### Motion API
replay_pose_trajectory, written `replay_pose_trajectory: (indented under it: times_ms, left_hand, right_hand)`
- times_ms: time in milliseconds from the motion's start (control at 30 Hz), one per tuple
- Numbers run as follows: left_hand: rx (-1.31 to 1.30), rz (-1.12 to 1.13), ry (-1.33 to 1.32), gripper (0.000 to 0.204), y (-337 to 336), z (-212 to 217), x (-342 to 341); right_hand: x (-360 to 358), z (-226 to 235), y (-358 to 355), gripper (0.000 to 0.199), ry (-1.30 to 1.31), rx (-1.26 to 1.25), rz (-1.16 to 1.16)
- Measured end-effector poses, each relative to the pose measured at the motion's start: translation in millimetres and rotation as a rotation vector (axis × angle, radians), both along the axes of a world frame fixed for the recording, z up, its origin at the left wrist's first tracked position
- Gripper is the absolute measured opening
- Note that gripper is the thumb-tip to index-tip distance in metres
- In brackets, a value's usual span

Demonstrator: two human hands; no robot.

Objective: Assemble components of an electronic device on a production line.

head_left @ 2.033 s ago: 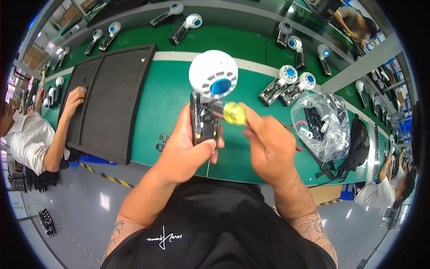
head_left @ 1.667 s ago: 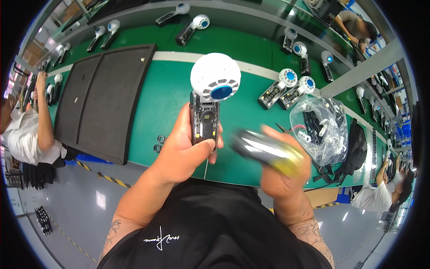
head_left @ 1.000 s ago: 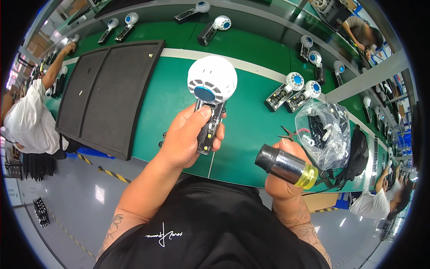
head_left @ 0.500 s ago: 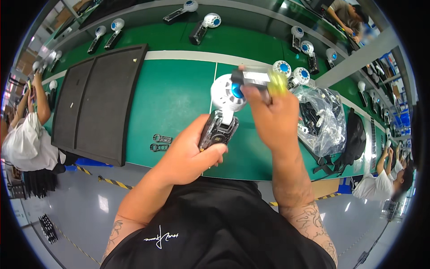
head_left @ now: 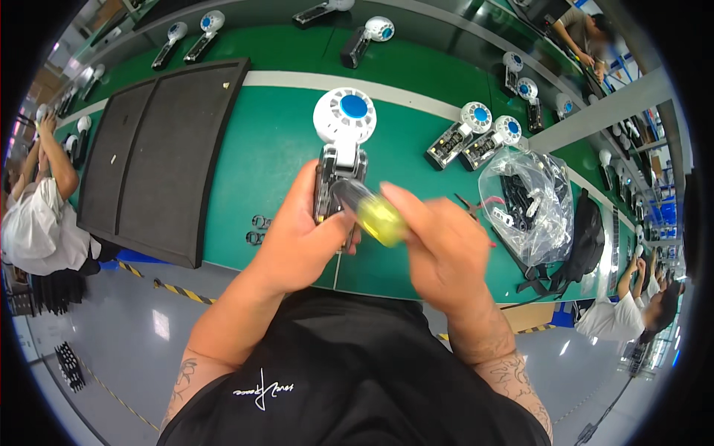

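Note:
My left hand (head_left: 297, 241) is closed round the dark handle of a handheld fan (head_left: 345, 115), whose white round head with a blue centre points away from me. The handle's inner parts show, and its lower end is partly hidden by my fingers. My right hand (head_left: 446, 249) is closed on what looks like a mallet (head_left: 383, 221), black at one end and translucent yellow at the other, smeared by motion. Its dark end overlaps the fan's handle in view; whether they touch I cannot tell. Two small black frame pieces (head_left: 256, 230) lie left of my left hand.
Two similar fans (head_left: 448, 141) lie on the green table at the right. Beside them is a clear plastic bag (head_left: 547, 238) of dark parts, with a black bag (head_left: 587, 230) next to it. A large black tray (head_left: 167, 163) covers the left side. More fans (head_left: 361, 48) line the far strip.
My right hand has moved down and toward me with the mallet, from beside the fan's head to its handle. The fan has shifted left and stands straighter in my left hand.

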State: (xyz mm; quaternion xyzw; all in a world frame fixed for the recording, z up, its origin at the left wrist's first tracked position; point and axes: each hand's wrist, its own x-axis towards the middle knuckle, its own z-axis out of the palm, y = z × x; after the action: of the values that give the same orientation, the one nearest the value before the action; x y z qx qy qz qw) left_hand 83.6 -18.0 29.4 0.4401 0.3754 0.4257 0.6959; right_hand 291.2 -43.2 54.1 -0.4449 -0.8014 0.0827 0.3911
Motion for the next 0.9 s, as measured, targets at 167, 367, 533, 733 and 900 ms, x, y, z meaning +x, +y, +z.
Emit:
replay_pose_trajectory:
  times_ms: [167,367,533,733,900]
  left_hand:
    - [-0.011,0.014,0.04,0.048,-9,16,1]
    - [0.022,0.04,-0.074,0.05,-6,1,-8]
    - [0.028,0.049,0.001,0.054,-6,-7,-9]
    - [0.099,0.013,-0.033,0.066,-9,-1,-7]
    - [0.117,-0.01,-0.083,0.079,-13,-9,-13]
  right_hand:
    - [-1,7,-3,0.05,-0.188,-0.107,-0.069]
    - [0,14,-3,0.039,-0.061,-0.158,-0.051]
    - [-3,11,-14,0.032,0.034,-0.199,-0.057]
    - [-4,10,-16,0.035,0.055,-0.102,-0.016]
    - [1,7,-30,0.029,0.352,-0.005,0.028]
